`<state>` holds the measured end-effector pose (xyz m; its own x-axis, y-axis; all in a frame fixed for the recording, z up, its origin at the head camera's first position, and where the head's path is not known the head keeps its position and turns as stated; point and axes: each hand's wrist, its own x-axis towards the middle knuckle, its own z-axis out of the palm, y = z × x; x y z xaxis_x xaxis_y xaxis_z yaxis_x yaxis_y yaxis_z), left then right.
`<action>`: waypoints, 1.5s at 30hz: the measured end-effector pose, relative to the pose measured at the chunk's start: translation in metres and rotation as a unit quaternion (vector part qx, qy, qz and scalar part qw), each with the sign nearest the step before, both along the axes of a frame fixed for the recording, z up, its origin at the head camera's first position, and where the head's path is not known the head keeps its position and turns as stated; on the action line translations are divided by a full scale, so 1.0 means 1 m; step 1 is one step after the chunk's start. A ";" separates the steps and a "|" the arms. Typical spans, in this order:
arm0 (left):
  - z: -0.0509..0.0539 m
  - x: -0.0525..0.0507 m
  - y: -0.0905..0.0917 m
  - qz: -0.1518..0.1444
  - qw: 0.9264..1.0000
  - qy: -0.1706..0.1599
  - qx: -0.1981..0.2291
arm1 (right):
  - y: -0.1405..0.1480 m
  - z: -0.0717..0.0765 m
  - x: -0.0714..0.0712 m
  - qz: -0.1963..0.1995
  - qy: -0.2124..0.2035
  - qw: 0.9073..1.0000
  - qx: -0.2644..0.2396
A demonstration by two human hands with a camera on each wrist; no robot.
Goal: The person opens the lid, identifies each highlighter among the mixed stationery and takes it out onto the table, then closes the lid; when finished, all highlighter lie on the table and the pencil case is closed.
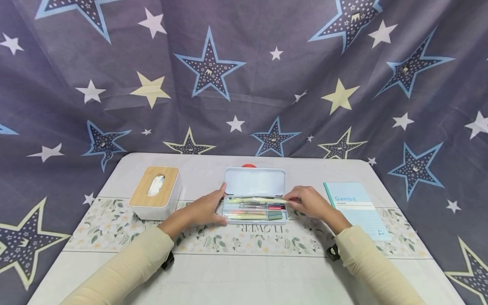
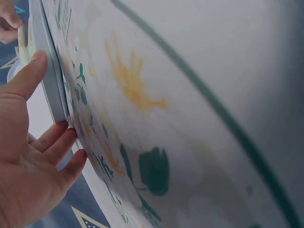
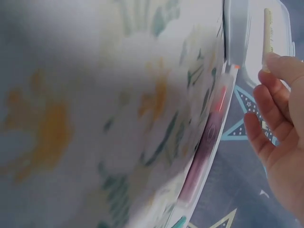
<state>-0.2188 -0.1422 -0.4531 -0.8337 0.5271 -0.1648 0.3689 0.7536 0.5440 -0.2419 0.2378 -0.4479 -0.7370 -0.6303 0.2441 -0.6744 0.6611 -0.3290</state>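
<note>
A white metal pencil case (image 1: 254, 221) lies with its lid (image 1: 255, 181) raised at the back. Several pens and pencils (image 1: 248, 215) lie inside it, with a dark green block (image 1: 274, 215) at the near right. My left hand (image 1: 207, 207) touches the case's left end, thumb at the near corner, fingers spread along the side; the left wrist view shows this hand (image 2: 33, 147) holding nothing. Over the case's right end, my right hand (image 1: 306, 202) pinches a pale yellow pen (image 3: 267, 35) between thumb and forefinger. Its other fingers (image 3: 270, 95) are loosely bent.
A tissue box (image 1: 154, 186) with a wooden top stands at the left. On the right lies a pale blue notebook (image 1: 356, 212). A red round thing (image 1: 249, 165) shows behind the lid. In the right wrist view, a blurred pinkish-purple pen-like thing (image 3: 202, 156) lies near the case.
</note>
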 end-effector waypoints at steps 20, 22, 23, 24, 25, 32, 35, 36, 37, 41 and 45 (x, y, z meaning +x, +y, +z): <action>-0.002 -0.002 -0.002 0.000 1.000 -0.006 0.007 | 0.051 -0.014 0.011 -0.048 -0.037 0.998 -0.022; -0.002 -0.002 -0.002 -0.002 1.000 -0.003 0.006 | 0.056 -0.013 0.012 -0.055 -0.034 0.998 -0.015; -0.002 -0.002 -0.001 -0.001 1.000 -0.002 0.005 | 0.059 -0.013 0.012 -0.059 -0.033 0.998 -0.011; -0.002 -0.002 -0.001 -0.003 1.000 0.001 0.004 | 0.062 -0.013 0.012 -0.061 -0.031 0.998 -0.008; -0.002 -0.001 -0.001 -0.004 1.000 0.005 0.003 | 0.064 -0.013 0.013 -0.063 -0.029 0.998 -0.004; 0.000 -0.001 -0.001 -0.005 1.000 0.008 0.003 | 0.080 -0.012 0.015 -0.085 -0.032 0.996 0.010; 0.000 0.000 -0.001 -0.005 1.000 0.007 -0.001 | 0.084 -0.013 0.016 -0.090 -0.039 0.995 0.014; 0.000 0.000 -0.001 -0.005 1.000 0.008 -0.001 | 0.085 -0.014 0.016 -0.091 -0.043 0.995 0.016; 0.000 0.000 -0.001 -0.006 1.000 0.009 -0.002 | 0.087 -0.014 0.016 -0.092 -0.047 0.994 0.018; -0.001 -0.001 -0.001 -0.009 1.000 0.009 -0.002 | 0.092 -0.015 0.016 -0.106 -0.059 0.992 0.028; -0.001 -0.001 -0.001 -0.006 1.000 0.006 -0.007 | 0.097 -0.016 0.016 -0.113 -0.056 0.991 0.040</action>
